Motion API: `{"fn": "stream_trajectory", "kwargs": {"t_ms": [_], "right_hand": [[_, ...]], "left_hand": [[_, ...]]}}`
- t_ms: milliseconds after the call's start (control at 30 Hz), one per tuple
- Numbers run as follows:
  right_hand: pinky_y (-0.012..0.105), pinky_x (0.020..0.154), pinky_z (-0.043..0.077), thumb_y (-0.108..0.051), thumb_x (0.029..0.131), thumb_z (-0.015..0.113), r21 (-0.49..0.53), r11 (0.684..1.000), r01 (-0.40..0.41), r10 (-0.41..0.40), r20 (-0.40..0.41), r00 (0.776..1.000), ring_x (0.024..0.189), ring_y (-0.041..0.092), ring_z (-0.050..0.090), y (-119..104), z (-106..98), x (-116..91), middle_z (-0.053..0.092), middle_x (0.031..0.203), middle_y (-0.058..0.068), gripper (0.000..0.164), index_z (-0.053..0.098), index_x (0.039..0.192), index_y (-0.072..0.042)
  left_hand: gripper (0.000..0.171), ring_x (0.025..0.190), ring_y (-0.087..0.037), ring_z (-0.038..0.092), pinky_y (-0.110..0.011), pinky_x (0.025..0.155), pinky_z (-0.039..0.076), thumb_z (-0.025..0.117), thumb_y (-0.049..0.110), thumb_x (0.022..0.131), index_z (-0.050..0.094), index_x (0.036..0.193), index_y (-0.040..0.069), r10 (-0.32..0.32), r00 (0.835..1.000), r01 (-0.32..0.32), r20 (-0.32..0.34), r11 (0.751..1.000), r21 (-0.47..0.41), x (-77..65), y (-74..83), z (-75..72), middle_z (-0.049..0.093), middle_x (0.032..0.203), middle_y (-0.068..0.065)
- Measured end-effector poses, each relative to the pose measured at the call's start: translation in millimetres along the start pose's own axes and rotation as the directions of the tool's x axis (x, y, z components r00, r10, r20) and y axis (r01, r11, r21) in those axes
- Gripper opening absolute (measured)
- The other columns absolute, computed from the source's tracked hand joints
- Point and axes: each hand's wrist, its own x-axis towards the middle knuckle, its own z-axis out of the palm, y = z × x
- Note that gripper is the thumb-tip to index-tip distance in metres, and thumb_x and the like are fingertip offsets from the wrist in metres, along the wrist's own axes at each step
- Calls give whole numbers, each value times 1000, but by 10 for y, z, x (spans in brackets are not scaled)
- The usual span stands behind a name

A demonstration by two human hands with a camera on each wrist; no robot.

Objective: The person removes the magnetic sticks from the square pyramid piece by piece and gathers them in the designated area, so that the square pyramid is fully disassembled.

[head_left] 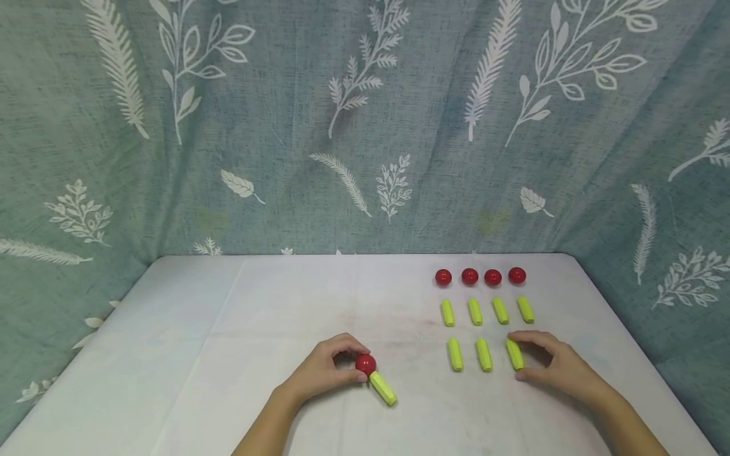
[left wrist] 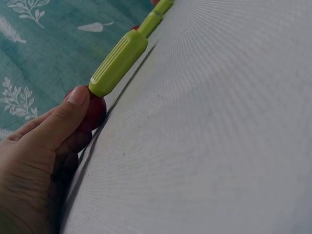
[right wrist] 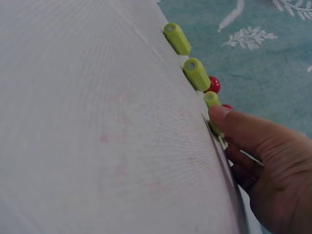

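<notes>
My left hand [head_left: 324, 372] pinches a glossy red ball [head_left: 365, 363] between thumb and fingertips, low over the white table. A yellow-green rod [head_left: 383, 389] meets the ball end-on and points toward the near right; the left wrist view shows grooves along this rod [left wrist: 117, 64]. On the right, my right hand [head_left: 561, 367] has thumb and fingers at the two ends of another yellow-green rod [head_left: 514, 353], the rightmost of the nearer row. In the right wrist view the thumb covers part of that rod [right wrist: 212, 99].
Two more rods, a left one [head_left: 455, 354] and a middle one [head_left: 483, 354], share the nearer row. Behind lies a row of several rods [head_left: 475, 311], then several red balls [head_left: 470, 277] by the table's back edge. A patterned green curtain [head_left: 274, 209] surrounds the table [head_left: 239, 304].
</notes>
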Motion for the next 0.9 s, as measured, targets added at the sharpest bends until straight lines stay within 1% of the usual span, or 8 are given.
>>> {"fn": "stream_trajectory", "kwargs": {"t_ms": [100,233,333,433,567,733,800,900], "right_hand": [[4,89,35,-27,66,85,-1,998,69,-69,-26,997,107,-14,45,-27,-37,-7,62,118,6,63,60,121,-8],[7,85,39,-17,66,86,-34,984,173,-175,-72,982,105,-13,48,-98,-64,-1,62,117,-6,61,61,120,-6],[10,85,41,-13,66,85,-32,976,215,-217,-75,973,107,-12,47,-192,-49,27,62,118,-8,60,61,120,-6],[13,86,43,-14,68,84,-25,976,217,-218,-59,974,108,-11,47,-312,-14,70,64,117,-1,57,62,120,-6],[12,88,41,-19,69,84,-15,976,219,-219,-46,975,108,-10,47,-469,68,132,65,116,0,54,63,119,-8],[11,91,40,-18,70,84,45,944,327,-327,-21,945,109,-3,50,-634,222,212,65,115,-1,54,63,119,-9],[15,91,43,-19,71,83,81,928,363,-364,-1,931,109,1,51,-695,295,248,65,115,-1,52,63,119,-9],[20,91,46,-24,75,80,123,920,373,-381,52,923,110,4,53,-785,403,303,64,117,-2,51,62,121,-10]], "left_hand": [[35,90,-17,59,-29,81,50,81,10,72,66,102,6,2,1000,-2,-3,1000,0,0,-2,2,65,98,-6],[35,89,-18,59,-30,81,50,82,11,71,65,102,6,-1,1000,1,-3,1000,11,0,5,1,65,97,-5],[35,89,-18,59,-30,81,50,81,11,72,65,102,6,-9,1000,9,1,1000,15,-3,16,-2,65,98,-5],[35,92,-16,59,-30,83,50,80,9,74,65,106,4,-8,1000,8,26,1000,-1,-2,22,-4,65,101,-6],[33,94,-16,60,-30,84,50,75,4,78,64,109,1,23,997,-20,69,999,-37,1,15,-2,65,104,-8],[32,91,-16,60,-29,82,51,76,5,77,65,107,3,44,998,-44,53,999,-17,2,5,5,66,100,-7],[33,90,-15,60,-30,82,50,79,7,75,65,105,4,36,999,-36,39,999,-5,-1,1,4,65,99,-6],[35,89,-12,59,-30,82,50,81,9,73,64,104,6,22,999,-22,28,1000,-1,-9,-6,-2,65,98,-3]]}}
